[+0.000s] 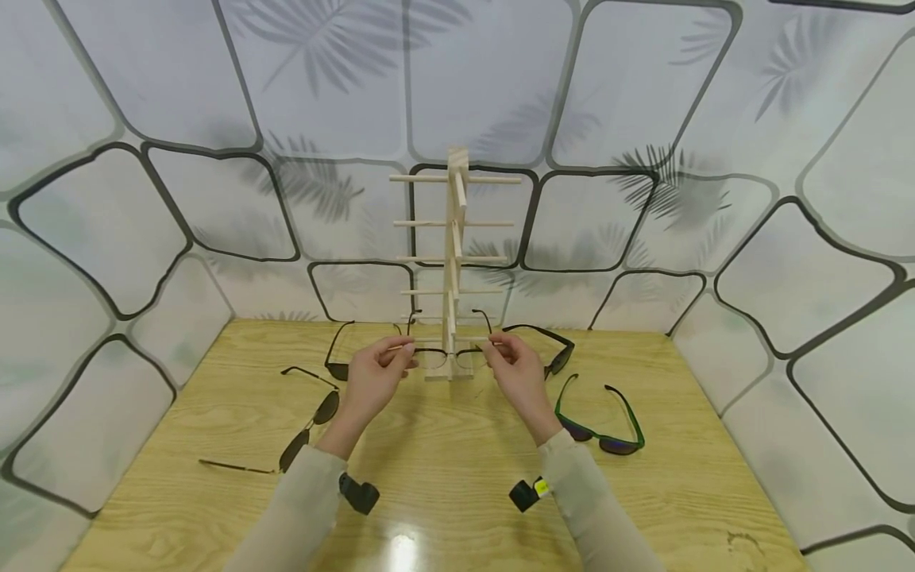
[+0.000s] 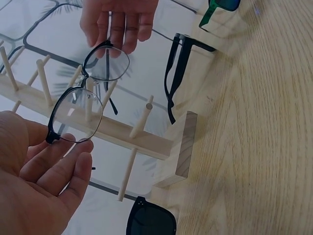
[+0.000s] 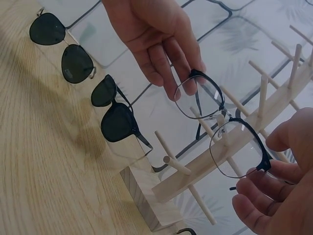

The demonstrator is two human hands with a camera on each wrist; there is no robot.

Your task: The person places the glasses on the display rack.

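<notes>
A pair of clear-lensed eyeglasses with dark upper rims (image 1: 429, 349) is held between both hands, its lenses facing me and its temples extending back past the wooden display rack (image 1: 451, 262). My left hand (image 1: 375, 375) pinches one outer corner of the frame. At the opposite corner, my right hand (image 1: 516, 376) grips the frame between thumb and fingers. In the right wrist view the bridge overlaps a peg near the rack's lower end. Both wrist views show the other fingers loosely bent beneath the lenses.
Gold-rimmed sunglasses (image 1: 294, 450) lie unfolded at the left, with black sunglasses (image 1: 338, 371) behind. On the right are another black pair (image 1: 561, 359) and green-framed sunglasses (image 1: 618, 446). Patterned panels (image 1: 343, 214) enclose the wooden table (image 1: 443, 461) at the back and sides.
</notes>
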